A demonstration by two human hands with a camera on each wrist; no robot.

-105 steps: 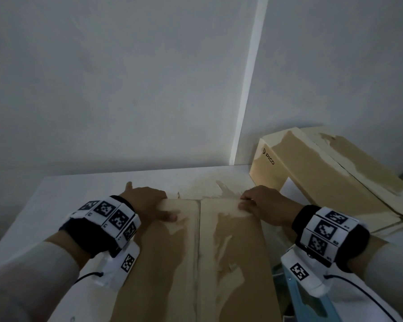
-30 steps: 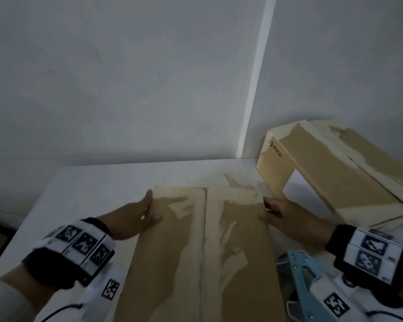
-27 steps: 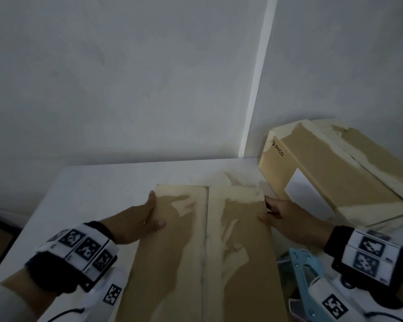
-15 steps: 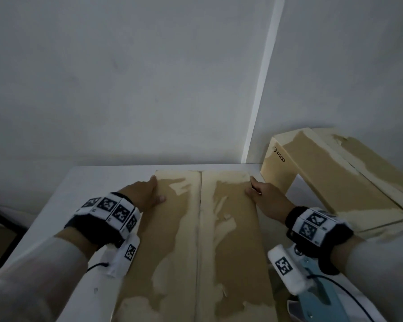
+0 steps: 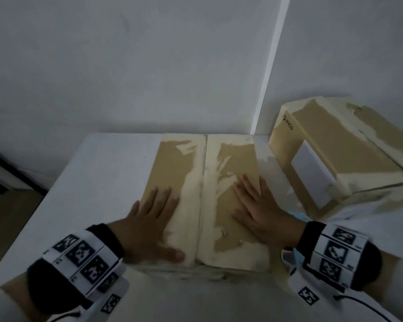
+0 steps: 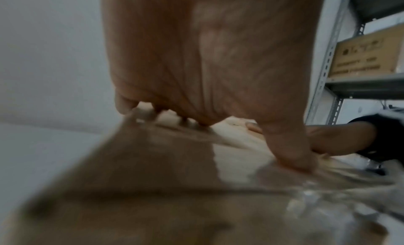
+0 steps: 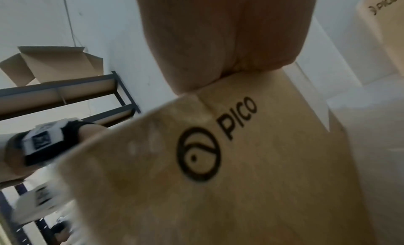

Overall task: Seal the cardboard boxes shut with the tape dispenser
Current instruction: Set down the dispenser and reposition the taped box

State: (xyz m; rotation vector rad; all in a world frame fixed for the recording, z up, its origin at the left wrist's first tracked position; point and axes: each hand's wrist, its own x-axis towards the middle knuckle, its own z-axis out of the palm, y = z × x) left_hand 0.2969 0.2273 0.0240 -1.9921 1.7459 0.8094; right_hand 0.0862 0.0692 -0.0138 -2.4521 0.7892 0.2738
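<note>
Head view: we press both palms flat on the closed top flaps of the long tan cardboard box with torn pale patches (image 5: 203, 182), which lies on the white table (image 5: 98, 182). Our left hand (image 5: 149, 219) lies at seven o'clock of the box's centre seam, fingers straight and spread, thumb pointing toward the seam. Our right hand (image 5: 261, 210) lies at four o'clock, fingers straight, reaching over the right edge. A sliver of the light-blue plastic tape dispenser (image 5: 299, 216) shows just beside our right wrist. A second tan cardboard box printed PICO (image 5: 330, 147) sits at two o'clock, against the grey wall (image 5: 149, 66).
</note>
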